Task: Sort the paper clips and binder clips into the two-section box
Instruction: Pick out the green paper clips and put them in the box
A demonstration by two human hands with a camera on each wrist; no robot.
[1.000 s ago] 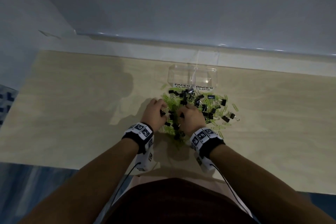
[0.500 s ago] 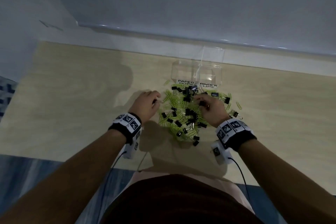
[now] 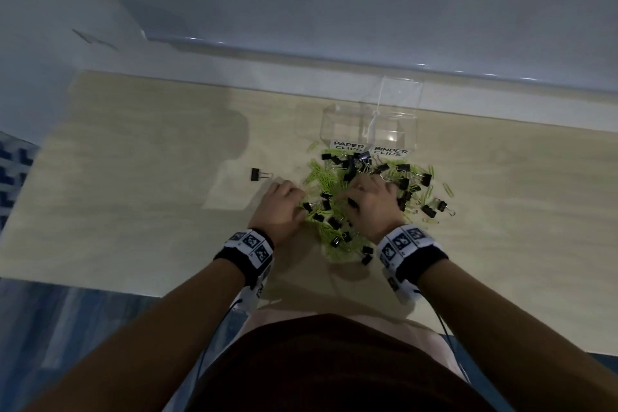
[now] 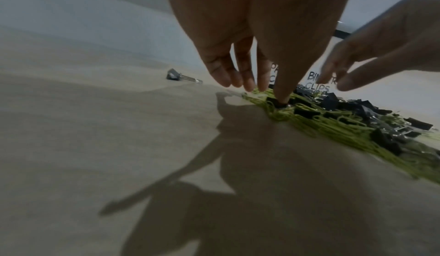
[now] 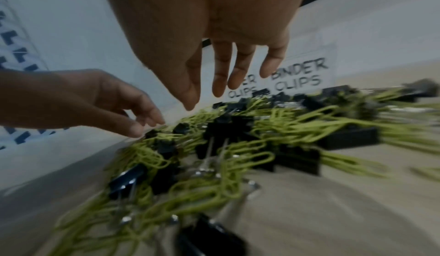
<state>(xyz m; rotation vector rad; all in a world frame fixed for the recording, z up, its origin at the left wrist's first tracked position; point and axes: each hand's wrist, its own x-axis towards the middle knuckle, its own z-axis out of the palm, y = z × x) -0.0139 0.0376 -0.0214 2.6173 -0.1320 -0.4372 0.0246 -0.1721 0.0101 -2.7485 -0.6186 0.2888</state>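
A mixed pile of green paper clips [image 3: 322, 177] and black binder clips [image 3: 404, 182] lies on the wooden table [image 3: 133, 194], just in front of a clear two-section box [image 3: 334, 124] labelled PAPER CLIPS on the left and BINDER CLIPS on the right. Both sections look bare. My left hand [image 3: 284, 207] is at the pile's left edge with straight fingers, and one fingertip [image 4: 282, 95] presses on a black clip. My right hand [image 3: 371, 204] hovers over the pile's middle with its fingers [image 5: 220, 83] spread and holding nothing. One binder clip [image 3: 259, 174] lies alone to the left.
The box's clear lid [image 3: 399, 92] stands up behind it against the pale wall. A few clips [image 3: 438, 207] are scattered right of the pile. The table's near edge [image 3: 100, 288] runs just behind my wrists. A blue patterned surface [image 3: 13, 170] shows at far left.
A single binder clip now lies apart, left of the pile. My right hand has moved back from the pile's far side to its middle. My left hand is back at the pile's left edge.
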